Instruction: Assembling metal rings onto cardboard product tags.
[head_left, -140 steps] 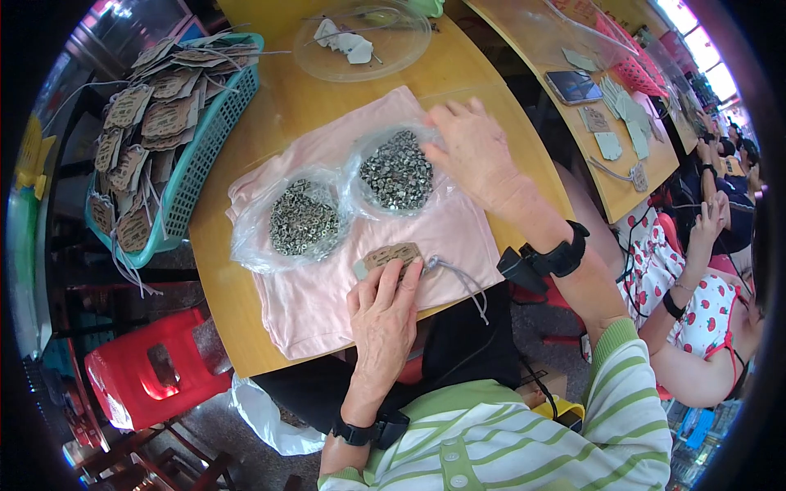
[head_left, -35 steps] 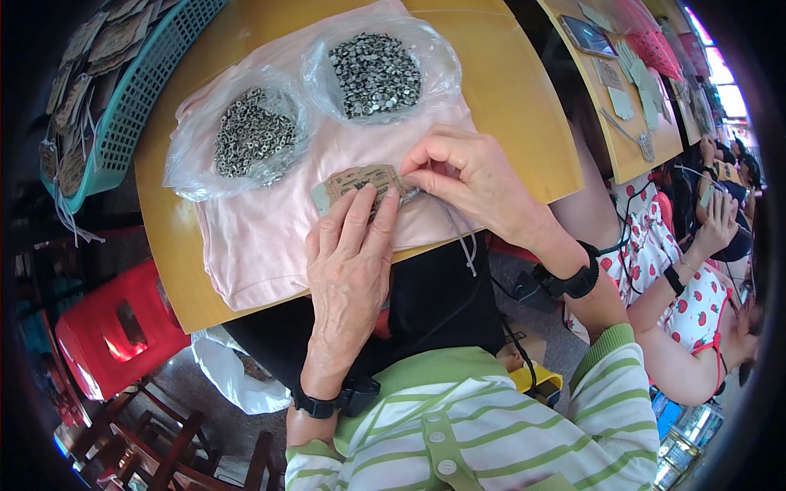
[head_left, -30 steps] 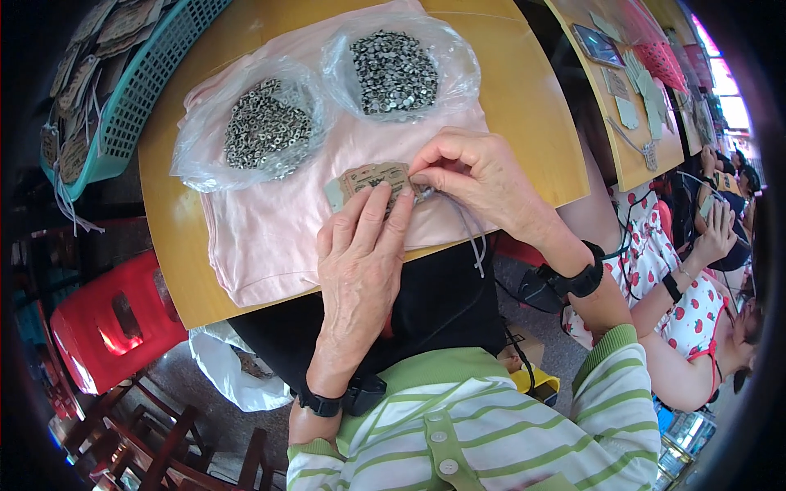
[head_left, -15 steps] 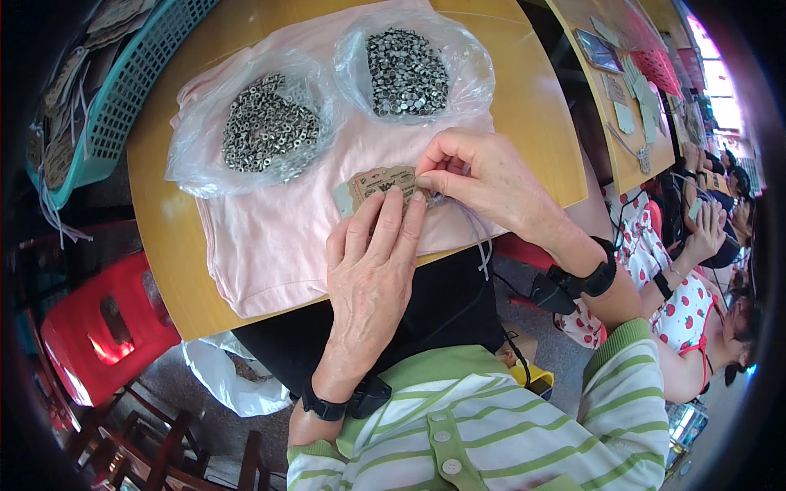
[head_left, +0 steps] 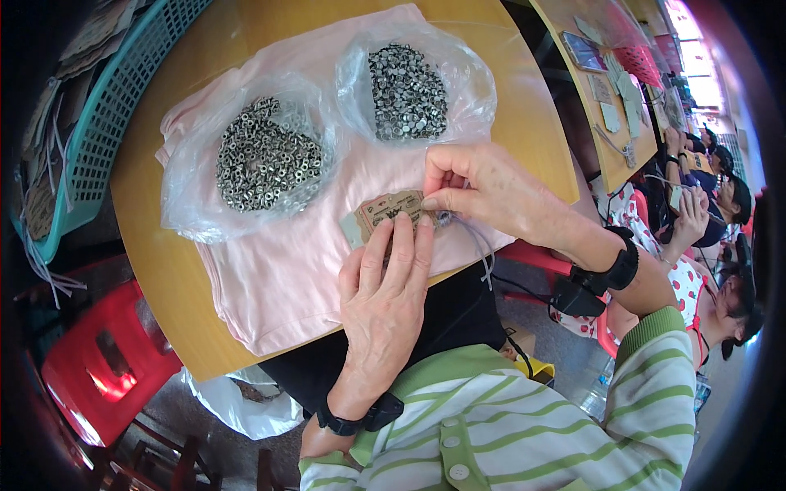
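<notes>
A brown paper tag [head_left: 385, 214] lies on the pink cloth [head_left: 286, 270] near two bags of metal eyelets [head_left: 266, 164], pressed flat under the open left hand [head_left: 385, 295] while the right hand [head_left: 483, 192] pinches its right end.

My brown cardboard tag [head_left: 385, 214] lies flat on the pink cloth [head_left: 286, 270]; a grey string [head_left: 483, 245] trails from its right end.

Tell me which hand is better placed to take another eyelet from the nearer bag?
Probably the right hand. It lies just below the right-side bag of eyelets, while the left hand is flat on the brown tag, pinning it to the pink cloth.
</notes>
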Motion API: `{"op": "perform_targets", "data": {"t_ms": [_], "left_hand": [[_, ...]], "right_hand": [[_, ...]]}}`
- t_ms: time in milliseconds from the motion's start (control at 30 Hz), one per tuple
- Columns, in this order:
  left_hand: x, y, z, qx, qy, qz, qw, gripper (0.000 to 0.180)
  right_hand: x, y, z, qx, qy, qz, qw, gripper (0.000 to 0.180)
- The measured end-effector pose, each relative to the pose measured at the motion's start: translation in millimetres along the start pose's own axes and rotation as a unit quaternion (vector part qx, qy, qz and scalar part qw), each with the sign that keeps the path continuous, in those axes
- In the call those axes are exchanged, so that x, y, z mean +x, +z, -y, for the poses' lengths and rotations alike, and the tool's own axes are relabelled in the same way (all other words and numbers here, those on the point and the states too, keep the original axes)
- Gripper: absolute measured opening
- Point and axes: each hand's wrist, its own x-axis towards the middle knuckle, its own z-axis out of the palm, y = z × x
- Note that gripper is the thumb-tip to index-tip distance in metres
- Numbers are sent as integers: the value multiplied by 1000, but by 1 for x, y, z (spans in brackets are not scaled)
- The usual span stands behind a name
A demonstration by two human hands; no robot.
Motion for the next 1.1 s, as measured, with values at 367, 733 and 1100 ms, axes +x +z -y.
{"op": "perform_targets", "data": {"t_ms": [367, 733, 1100], "left_hand": [[0, -3, -2, -3, -10, 4, 1000, 55], [2, -8, -6, -11, -22, 9, 1000, 58], [0, -5, -8, -11, -15, 1, 1000, 63]], "right_hand": [[-5, 3, 9, -10, -10, -20, 1000, 10], [19, -5, 17, -183, -150, -233, 943, 11], [47, -7, -1, -256, -184, -256, 914, 10]]}}
